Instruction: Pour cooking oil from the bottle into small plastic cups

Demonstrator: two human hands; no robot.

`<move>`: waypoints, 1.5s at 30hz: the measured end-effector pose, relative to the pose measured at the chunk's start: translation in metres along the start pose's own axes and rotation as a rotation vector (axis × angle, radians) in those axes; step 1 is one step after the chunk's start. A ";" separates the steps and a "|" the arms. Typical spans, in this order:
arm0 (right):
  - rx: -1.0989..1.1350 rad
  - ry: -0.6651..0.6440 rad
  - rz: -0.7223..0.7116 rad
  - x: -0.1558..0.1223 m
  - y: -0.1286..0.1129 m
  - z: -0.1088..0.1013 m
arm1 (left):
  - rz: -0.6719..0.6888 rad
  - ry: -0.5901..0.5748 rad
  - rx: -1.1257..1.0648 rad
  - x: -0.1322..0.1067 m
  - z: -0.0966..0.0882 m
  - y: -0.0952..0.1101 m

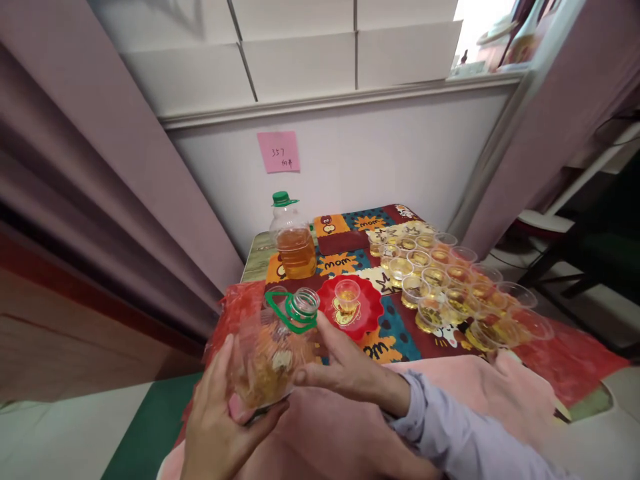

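Observation:
Between my two hands is a clear plastic jug (265,357) with a green handle ring at its uncapped neck, tilted a little to the right. Yellowish liquid seems to lie low in it. My left hand (220,407) cups its left side and base, while my right hand (345,363) presses against its right side, thumb toward the front. Just past the neck, a red scalloped plate (371,313) carries one small clear cup (347,293) of yellow liquid. Behind the jug stands a second jug (296,253), green-capped and partly filled with amber liquid.
Rows of small clear cups (435,280) with yellow liquid crowd the table's right side. A patterned tablecloth (340,263) covers the table, with red plastic sheeting (235,310) at the left edge. Pink cloth (460,380) lies along the near edge. A wall with a pink note (279,152) stands behind.

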State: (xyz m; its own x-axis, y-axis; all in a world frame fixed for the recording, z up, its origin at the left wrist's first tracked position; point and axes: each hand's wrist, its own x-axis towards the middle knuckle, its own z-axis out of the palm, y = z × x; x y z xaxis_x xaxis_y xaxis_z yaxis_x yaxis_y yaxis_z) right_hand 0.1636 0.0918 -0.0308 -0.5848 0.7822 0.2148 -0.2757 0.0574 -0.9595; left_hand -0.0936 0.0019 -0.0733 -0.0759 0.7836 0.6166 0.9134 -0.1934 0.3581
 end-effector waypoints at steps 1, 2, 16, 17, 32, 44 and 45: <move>-0.089 0.011 0.005 -0.003 -0.002 -0.010 | -0.003 0.008 -0.008 -0.002 0.000 -0.001; -0.198 0.049 0.009 -0.005 -0.004 -0.023 | -0.010 0.018 -0.017 -0.003 0.000 -0.001; -1.501 -0.141 0.078 0.058 -0.002 -0.149 | -0.079 0.088 -0.084 -0.013 0.005 0.003; -1.529 -0.168 0.114 0.061 0.000 -0.144 | -0.081 0.095 -0.076 -0.014 0.006 0.003; -1.429 -0.038 0.171 0.091 -0.023 -0.159 | -0.148 0.080 -0.104 -0.020 0.009 -0.007; -1.628 0.090 0.252 0.138 -0.007 -0.250 | -0.161 0.062 -0.075 -0.023 0.009 -0.012; -1.637 0.096 0.267 0.138 -0.002 -0.254 | -0.163 0.067 -0.070 -0.024 0.010 -0.013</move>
State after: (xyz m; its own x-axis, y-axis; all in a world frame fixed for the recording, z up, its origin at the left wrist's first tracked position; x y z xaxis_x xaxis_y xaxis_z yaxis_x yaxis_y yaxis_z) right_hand 0.2769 0.3574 -0.0455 -0.4176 0.9057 0.0725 0.8947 0.4238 -0.1410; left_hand -0.0999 -0.0089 -0.1000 -0.2497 0.7671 0.5910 0.8570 -0.1090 0.5036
